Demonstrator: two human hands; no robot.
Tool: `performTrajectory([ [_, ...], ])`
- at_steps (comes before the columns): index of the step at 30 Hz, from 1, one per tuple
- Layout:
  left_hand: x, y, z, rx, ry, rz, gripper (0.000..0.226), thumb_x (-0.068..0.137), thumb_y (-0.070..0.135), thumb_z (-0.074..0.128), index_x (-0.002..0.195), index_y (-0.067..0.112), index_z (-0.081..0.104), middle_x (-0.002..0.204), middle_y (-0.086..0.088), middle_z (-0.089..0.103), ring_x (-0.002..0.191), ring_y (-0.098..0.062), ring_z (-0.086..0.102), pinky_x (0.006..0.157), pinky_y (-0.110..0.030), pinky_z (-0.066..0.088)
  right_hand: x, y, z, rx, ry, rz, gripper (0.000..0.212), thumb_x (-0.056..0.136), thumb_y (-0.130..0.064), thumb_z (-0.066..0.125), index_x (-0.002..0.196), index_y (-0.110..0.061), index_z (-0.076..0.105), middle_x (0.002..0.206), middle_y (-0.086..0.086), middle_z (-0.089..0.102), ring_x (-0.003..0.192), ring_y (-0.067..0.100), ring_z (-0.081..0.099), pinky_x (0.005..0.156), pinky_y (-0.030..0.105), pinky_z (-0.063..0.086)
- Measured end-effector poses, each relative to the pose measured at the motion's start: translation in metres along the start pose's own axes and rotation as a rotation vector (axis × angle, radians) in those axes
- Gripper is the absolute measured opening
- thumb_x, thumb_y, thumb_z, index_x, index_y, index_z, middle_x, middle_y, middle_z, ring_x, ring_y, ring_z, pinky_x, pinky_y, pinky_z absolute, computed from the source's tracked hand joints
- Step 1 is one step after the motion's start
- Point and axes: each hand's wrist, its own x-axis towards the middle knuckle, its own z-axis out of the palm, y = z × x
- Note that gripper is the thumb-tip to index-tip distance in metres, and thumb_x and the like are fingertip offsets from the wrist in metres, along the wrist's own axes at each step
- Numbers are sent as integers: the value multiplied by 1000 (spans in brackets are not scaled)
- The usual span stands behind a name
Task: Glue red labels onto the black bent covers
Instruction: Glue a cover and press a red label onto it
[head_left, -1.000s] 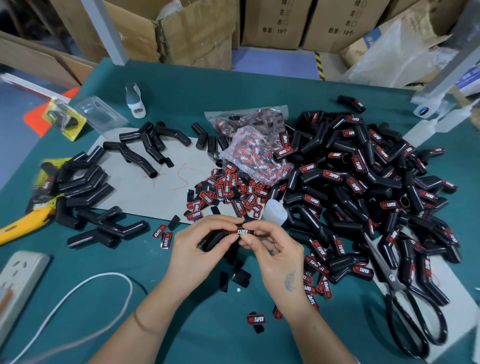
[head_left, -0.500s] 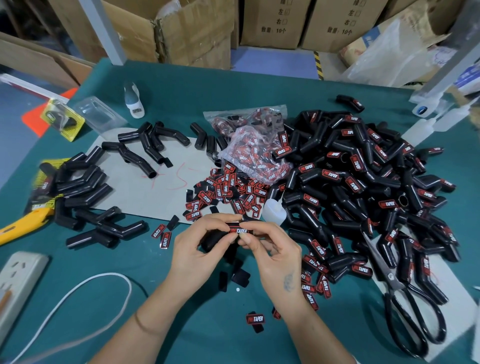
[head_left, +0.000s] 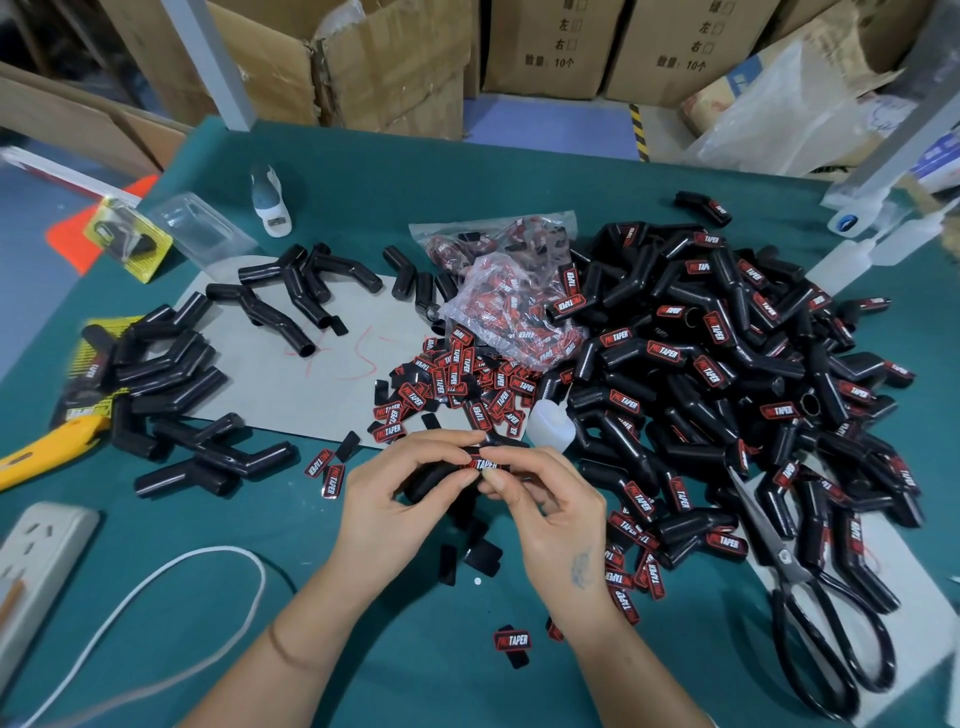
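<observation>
Left hand grips 1 cover; right hand pinches its label. Cover looks light, stiff, slippery; label thin, so hold by edges.

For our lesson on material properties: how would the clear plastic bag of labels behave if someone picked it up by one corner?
The plastic bag looks thin and crumpled, so it would probably sag limply. It bulges with small red labels, so they would likely slide toward the low end. Whether its mouth is closed cannot be told; some might spill.
</observation>
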Motion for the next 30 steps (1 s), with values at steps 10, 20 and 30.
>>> performTrajectory([
  [10, 2, -4, -3, 70, -64, 26, 11, 92, 14, 76, 102, 16, 79, 117, 10, 76, 108, -15, 73, 98, -24, 52, 0, 0, -1, -34, 1, -10, 25, 96, -6, 71, 107, -28, 78, 97, -3, 72, 82, 22, 74, 79, 28, 60],
  [20, 6, -6, -6, 139, -166, 104, 19, 91, -1, 71, 105, 7, 81, 115, -5, 72, 110, -15, 70, 97, -23, 52, -1, 0, -1, -57, 2, 55, 38, 95, -10, 73, 111, -44, 70, 93, -7, 75, 88, 23, 77, 86, 43, 61],
  [30, 6, -10, -6, 142, -222, 139, 27, 94, -4, 65, 115, 7, 78, 119, -8, 67, 110, -17, 68, 94, -24, 53, -2, -2, -1, -64, -5, 48, 48, 94, -3, 73, 112, -48, 68, 94, -7, 76, 89, 20, 77, 87, 38, 60],
])
